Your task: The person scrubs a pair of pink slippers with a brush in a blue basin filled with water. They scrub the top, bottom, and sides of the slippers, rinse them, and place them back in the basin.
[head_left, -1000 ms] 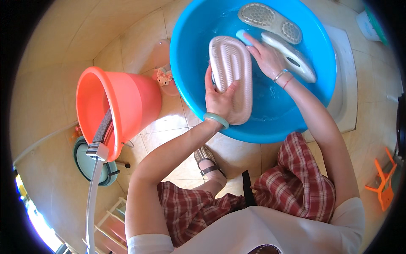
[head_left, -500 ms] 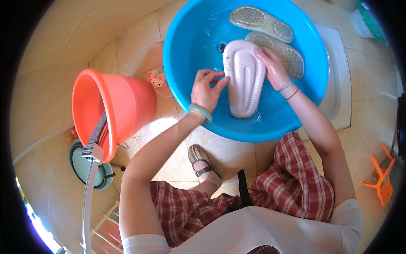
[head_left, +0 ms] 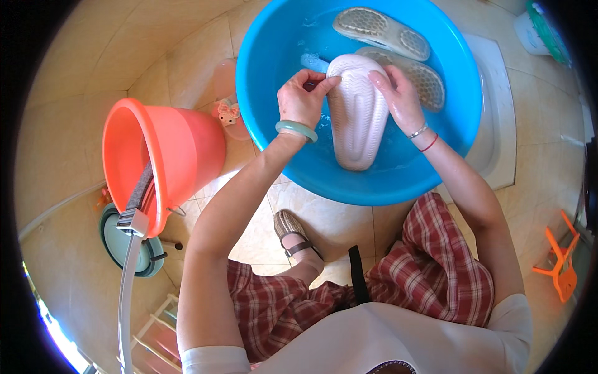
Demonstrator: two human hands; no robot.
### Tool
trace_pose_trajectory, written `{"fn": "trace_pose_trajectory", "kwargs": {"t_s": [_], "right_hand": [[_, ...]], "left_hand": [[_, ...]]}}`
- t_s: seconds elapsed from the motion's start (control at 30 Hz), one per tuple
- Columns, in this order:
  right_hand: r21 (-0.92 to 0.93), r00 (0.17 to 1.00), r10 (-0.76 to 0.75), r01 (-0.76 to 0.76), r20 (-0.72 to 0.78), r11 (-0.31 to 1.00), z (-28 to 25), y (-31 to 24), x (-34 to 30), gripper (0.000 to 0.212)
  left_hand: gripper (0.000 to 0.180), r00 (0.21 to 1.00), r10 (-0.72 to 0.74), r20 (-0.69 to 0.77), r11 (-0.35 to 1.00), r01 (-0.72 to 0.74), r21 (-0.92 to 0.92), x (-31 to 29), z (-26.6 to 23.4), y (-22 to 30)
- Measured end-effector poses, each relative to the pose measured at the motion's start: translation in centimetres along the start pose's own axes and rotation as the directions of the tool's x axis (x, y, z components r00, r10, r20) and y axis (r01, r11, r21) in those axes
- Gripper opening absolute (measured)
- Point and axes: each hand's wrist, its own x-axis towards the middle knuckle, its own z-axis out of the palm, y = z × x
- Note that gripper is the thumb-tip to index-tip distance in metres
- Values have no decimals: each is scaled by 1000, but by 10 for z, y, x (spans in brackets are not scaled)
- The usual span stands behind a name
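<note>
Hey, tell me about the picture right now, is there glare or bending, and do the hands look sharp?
Head view: blown-out glare at the lower left; head view: washed-out floor tiles beside the coral bucket; head view: black corners, and fisheye bending of the wall; head view: left hand, right hand and pale ridged sole look reasonably sharp.

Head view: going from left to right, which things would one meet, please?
Coral bucket, pink item with bow, left hand, ridged pink sole, right hand, white floor fixture, orange plastic object.
</note>
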Motion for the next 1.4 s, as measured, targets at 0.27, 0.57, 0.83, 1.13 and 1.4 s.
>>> {"fn": "trace_pose_trajectory", "kwargs": {"t_s": [0.27, 0.57, 0.83, 1.13, 1.4], "right_hand": [[-123, 1000, 24, -25, -3, 992, 1, -11, -1, 39], [-146, 996, -78, 72, -37, 987, 5, -6, 1, 43], [-110, 999, -38, 36, -12, 993, 2, -5, 2, 44], [-166, 997, 73, -66, 37, 984, -6, 15, 15, 47], [-307, 986, -158, 133, -56, 942, -13, 15, 15, 34]], "left_hand": [[15, 983, 146, 114, 929, -176, 325, 13, -6, -3], [14, 949, 311, 42, 888, -306, 343, 8, 3, -16], [13, 998, 63, -5, 985, -61, 160, 12, 3, -16], [21, 901, -384, 201, 817, 434, -380, 1, -24, -28], [20, 753, -413, 513, 642, 640, -422, -20, -22, 11]]}}
